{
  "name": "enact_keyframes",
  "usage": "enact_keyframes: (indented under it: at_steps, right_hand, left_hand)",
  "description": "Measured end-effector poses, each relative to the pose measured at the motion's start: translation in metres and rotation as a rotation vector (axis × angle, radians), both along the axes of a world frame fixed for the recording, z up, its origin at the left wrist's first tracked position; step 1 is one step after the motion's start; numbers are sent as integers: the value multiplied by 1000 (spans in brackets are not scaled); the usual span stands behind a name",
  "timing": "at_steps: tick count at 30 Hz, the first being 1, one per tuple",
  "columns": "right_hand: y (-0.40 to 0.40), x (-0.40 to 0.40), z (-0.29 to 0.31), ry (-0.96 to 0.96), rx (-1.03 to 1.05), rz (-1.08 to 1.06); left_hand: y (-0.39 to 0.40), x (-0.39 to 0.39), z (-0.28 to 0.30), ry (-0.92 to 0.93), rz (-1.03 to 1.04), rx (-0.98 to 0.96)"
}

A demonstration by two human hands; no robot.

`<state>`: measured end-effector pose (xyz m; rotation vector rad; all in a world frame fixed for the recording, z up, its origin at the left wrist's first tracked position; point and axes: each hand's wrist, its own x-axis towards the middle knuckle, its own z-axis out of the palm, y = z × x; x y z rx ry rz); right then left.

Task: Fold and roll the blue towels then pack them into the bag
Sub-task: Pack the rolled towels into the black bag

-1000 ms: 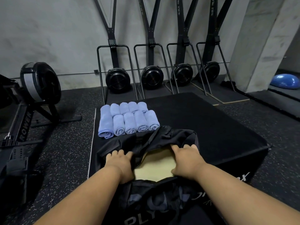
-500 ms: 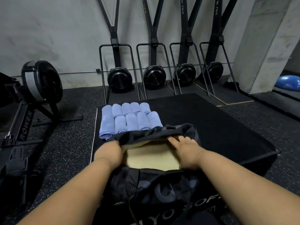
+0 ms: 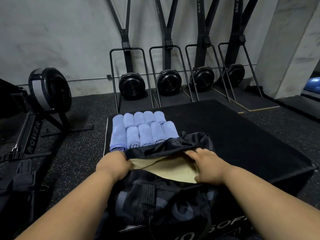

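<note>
Several rolled blue towels lie in two rows on the far left of a black padded box. In front of them a black bag sits with its mouth spread, and a tan lining shows inside. My left hand grips the bag's rim at the left end of the opening, fingers curled over the fabric. At the right end my right hand lies in the opening with straight fingers against the far flap and its thumb at the near edge. The bag's far flap hides the front ends of some towels.
A rowing machine stands on the floor to the left. Several ski machines line the back wall. A concrete pillar rises at the right, with a blue ball behind it. Speckled rubber floor surrounds the box.
The bag's far flap has risen toward the towels and the mouth is held wider. My left hand moved from pressing on the bag to gripping its rim.
</note>
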<state>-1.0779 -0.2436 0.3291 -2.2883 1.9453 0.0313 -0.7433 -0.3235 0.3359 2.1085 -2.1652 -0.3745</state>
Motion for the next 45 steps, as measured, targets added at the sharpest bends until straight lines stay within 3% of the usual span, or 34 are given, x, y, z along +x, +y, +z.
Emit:
enact_keyframes:
  at_steps: [6, 8, 10, 13, 17, 22, 27, 34, 37, 39, 41, 43, 45]
  right_hand:
    - [-12, -9, 3, -83, 16, -13]
    - [-19, -10, 10, -111, 9, -2]
    - [-26, -12, 15, -111, 30, 3]
    - [-31, -13, 18, -94, 74, 4]
    - [-32, -16, 15, -96, 90, 18]
    - [-31, -18, 11, -256, -76, 37]
    - [-29, -14, 8, -336, -231, 37]
    - [-25, 16, 12, -381, -268, 7]
    - [-27, 26, 10, -406, -287, -11]
    - [-29, 29, 10, -406, -294, -35]
    - [-31, 29, 11, -402, -298, -67]
    - [-32, 29, 11, -395, -288, -94]
    - [-32, 29, 11, -388, -284, -103]
  left_hand:
    - [-4, -8, 17, 111, -11, -23]
    - [-7, -12, 20, 27, -92, -103]
    - [-9, -12, 16, -78, -173, -13]
    - [-9, -10, 9, -71, -209, 191]
    - [-7, -10, 12, -76, -285, 229]
    - [-18, 8, 16, 377, -167, 400]
    - [-40, 14, 11, 710, -18, 323]
    - [-72, -4, -10, 451, 169, 11]
    - [-89, -1, -16, 364, 390, -103]
    - [-104, 8, -24, 308, 544, -68]
    - [-121, 16, -34, 411, 628, 17]
    - [-128, 19, -43, 608, 584, 93]
    - [-132, 20, -51, 671, 541, 107]
